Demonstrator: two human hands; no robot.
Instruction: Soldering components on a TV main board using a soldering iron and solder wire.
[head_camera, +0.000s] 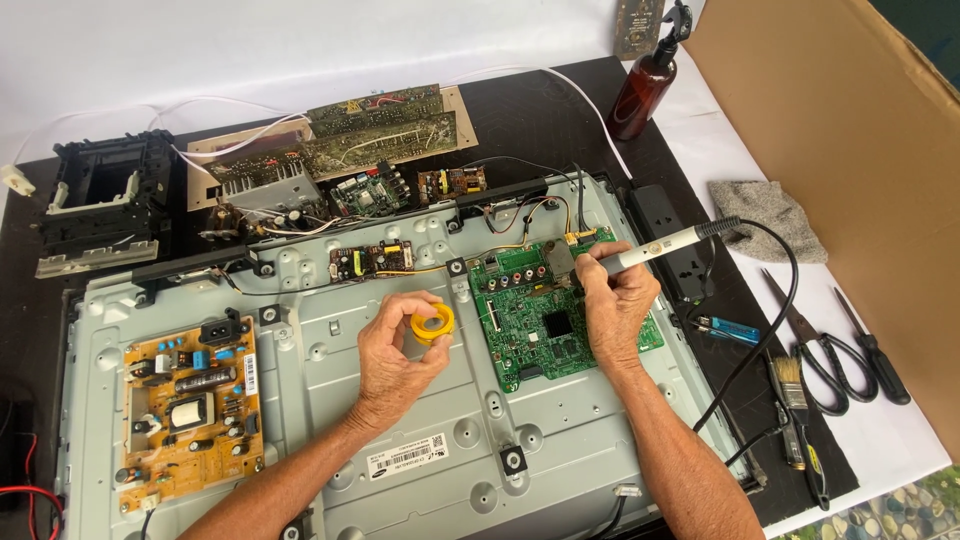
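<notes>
My left hand (396, 352) holds a small yellow round tin (433, 324) above the grey metal back panel (400, 440) of a flat screen. My right hand (620, 305) grips a white soldering iron (655, 247) like a pen, its tip down at the top left part of the green main board (540, 320). The iron's black cord (775, 300) loops off to the right. An orange power board (190, 405) is mounted at the panel's left, and a small board (372, 260) sits near its top edge.
Loose circuit boards (340, 150) and a black plastic frame (105, 195) lie at the back. A brown spray bottle (645, 85), grey cloth (765, 215), power strip (675, 250), blue lighter (730, 330), brush (795, 400), scissors (820, 350), screwdriver (875, 350) and cardboard sheet (850, 150) lie right.
</notes>
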